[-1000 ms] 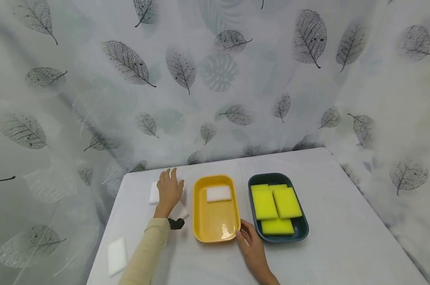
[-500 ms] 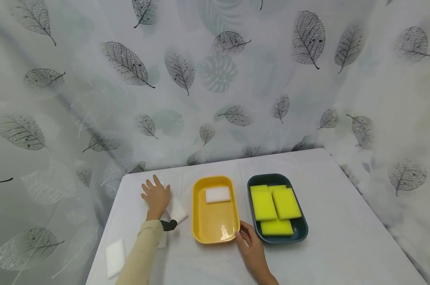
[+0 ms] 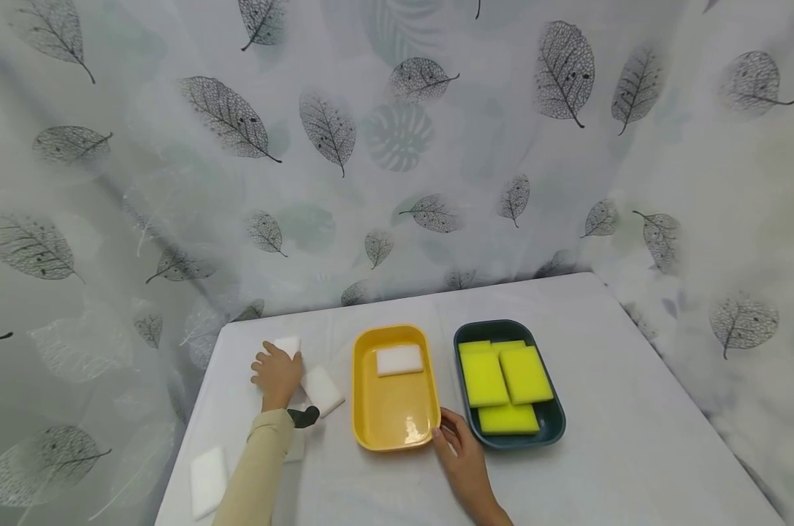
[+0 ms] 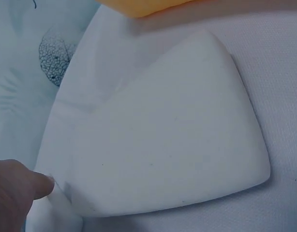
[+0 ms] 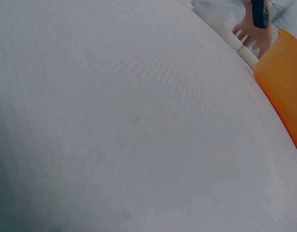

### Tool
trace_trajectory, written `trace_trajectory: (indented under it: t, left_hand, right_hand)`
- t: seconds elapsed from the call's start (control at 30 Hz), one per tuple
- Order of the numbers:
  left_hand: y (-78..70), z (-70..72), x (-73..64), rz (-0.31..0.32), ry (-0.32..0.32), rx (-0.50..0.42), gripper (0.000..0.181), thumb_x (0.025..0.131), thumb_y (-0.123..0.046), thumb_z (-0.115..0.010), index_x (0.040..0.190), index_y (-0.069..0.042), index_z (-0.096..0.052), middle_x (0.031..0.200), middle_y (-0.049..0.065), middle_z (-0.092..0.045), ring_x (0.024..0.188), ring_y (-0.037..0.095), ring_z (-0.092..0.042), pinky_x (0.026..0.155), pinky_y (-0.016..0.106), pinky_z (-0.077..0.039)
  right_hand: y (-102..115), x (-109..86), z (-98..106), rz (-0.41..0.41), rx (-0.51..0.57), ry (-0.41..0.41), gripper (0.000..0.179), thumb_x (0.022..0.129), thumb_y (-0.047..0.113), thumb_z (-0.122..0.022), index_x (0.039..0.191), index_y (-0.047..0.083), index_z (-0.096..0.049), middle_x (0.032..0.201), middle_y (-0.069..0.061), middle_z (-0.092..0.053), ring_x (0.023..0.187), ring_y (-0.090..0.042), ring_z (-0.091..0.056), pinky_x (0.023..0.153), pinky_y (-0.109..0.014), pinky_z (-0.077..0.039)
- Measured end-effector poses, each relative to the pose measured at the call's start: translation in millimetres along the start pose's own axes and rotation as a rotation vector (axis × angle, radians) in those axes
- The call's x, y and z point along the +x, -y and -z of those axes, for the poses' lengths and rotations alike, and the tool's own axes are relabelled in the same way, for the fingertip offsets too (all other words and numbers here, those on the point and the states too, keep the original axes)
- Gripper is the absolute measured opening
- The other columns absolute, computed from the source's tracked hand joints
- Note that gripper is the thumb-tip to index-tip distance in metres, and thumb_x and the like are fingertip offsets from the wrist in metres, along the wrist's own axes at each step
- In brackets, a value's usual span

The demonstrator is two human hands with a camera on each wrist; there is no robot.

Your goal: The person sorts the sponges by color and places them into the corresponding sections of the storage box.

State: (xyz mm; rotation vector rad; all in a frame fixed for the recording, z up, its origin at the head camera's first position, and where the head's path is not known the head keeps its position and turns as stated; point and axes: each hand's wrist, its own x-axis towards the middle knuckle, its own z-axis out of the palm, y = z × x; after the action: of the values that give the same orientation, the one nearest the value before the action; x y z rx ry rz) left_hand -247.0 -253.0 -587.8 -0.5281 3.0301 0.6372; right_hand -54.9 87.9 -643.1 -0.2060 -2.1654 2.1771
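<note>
Fingers spread, my left hand (image 3: 278,375) is low over the far left of the table, beside a white sponge (image 3: 288,344). In the left wrist view its thumb (image 4: 22,186) meets the edge of a white block (image 4: 54,212). A second white sponge (image 3: 322,391) lies just right of that hand and fills much of the left wrist view. My right hand (image 3: 461,456) holds the near right corner of a yellow tray (image 3: 393,416), thumb at the rim. One white sponge (image 3: 399,360) lies at the tray's far end.
Right of the yellow tray stands a dark green tray (image 3: 554,427) holding several yellow sponges (image 3: 527,374). Another white sponge (image 3: 209,482) lies near the table's left edge, and one (image 3: 295,447) is partly behind the left forearm. A leaf-print curtain (image 3: 397,183) closes the back.
My left hand has moved left and a little nearer, from the far sponge's right side across to its near left, uncovering the sponge on its right. The right hand stays at the yellow tray's corner.
</note>
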Motion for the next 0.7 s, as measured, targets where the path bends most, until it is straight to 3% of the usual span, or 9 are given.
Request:
trace_trajectory:
  t: [0.27, 0.7]
  left_hand:
    - [2.0, -2.4, 0.0, 0.019, 0.033, 0.001, 0.089, 0.101, -0.034, -0.051, 0.152, 0.027, -0.011, 0.149, 0.055, -0.018, 0.138, 0.071, -0.024, 0.106, 0.083, -0.033]
    - [2.6, -1.9, -2.1, 0.049, -0.009, -0.068, 0.077, 0.095, -0.031, -0.056, 0.139, 0.027, -0.03, 0.134, 0.05, -0.035, 0.126, 0.064, -0.037, 0.101, 0.076, -0.041]
  right_hand:
    - [-2.8, 1.7, 1.1, 0.011, 0.018, 0.004, 0.047, 0.1, 0.034, -0.071, 0.142, 0.016, -0.057, 0.145, -0.008, -0.061, 0.133, -0.022, -0.06, 0.105, -0.014, -0.051]
    - [-2.1, 1.7, -0.1, 0.032, -0.001, -0.008, 0.047, 0.1, 0.032, -0.071, 0.142, 0.014, -0.057, 0.144, -0.009, -0.061, 0.132, -0.019, -0.061, 0.106, -0.015, -0.051]
